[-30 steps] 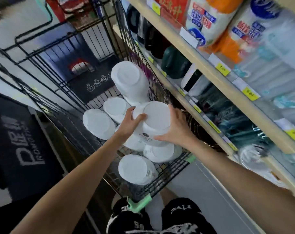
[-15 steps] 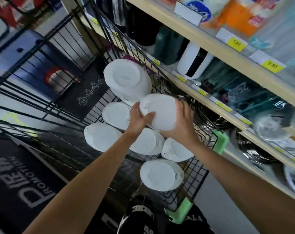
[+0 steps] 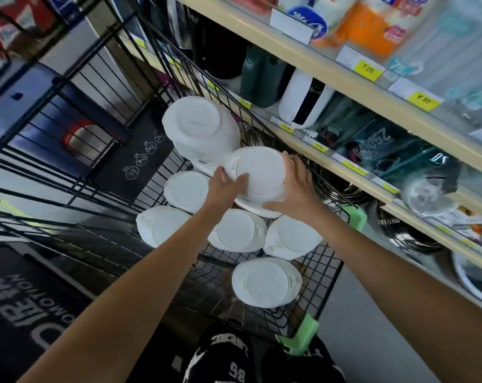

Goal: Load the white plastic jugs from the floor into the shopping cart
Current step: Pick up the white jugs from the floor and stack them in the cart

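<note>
Left hand (image 3: 223,186) is clasping the near-left side of one white jug (image 3: 259,172), thumb hooking over its flat face, while the right hand (image 3: 295,192) is cupping the opposite side with fingers spread along the edge. Between them the jug is hovering inside the black wire shopping cart (image 3: 325,286), just above the rim of another white jug below it. A tilted jug (image 3: 198,125) is leaning against the cart's far side, touching the held one. Five more jugs (image 3: 267,283) are standing on the cart's floor. Store shelves (image 3: 344,78) with yellow price tags are running alongside on the right.
</note>
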Demonstrator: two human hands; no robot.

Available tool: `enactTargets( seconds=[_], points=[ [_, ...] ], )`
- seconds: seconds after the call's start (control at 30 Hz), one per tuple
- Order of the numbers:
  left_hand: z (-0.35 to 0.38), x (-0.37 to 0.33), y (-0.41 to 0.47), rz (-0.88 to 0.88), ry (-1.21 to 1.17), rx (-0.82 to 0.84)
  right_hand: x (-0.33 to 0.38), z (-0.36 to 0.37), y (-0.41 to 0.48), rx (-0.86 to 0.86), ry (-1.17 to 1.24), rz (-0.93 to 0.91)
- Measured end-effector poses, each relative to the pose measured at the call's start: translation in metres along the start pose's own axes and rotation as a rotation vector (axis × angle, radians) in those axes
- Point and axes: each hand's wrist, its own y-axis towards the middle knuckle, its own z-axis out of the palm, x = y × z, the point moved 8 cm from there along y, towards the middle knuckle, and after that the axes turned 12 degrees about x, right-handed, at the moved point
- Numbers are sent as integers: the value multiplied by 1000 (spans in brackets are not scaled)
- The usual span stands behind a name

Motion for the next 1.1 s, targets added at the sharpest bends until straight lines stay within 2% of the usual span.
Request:
enactTargets(
  seconds=[0.13,0.33,0.47,0.73,0.87,1.1],
  points=[
    [0,-6,-3,-48,79,-4,-19,0,-16,2,143,67],
    [19,-46,-23,151,352,-64,-19,-29,-52,-41,247,17],
    [72,-80,-34,252,450,74,-31,-60,-92,-134,392,10],
    [244,-135,-92,368,596,471,-115,-132,-224,-393,658,132],
    [344,-150,-146,463,668,565,-171,-159,-316,-545,814,130],
    [531,-133,-243,484,705,689,-294,-176,-506,-783,989,135]
  ],
)
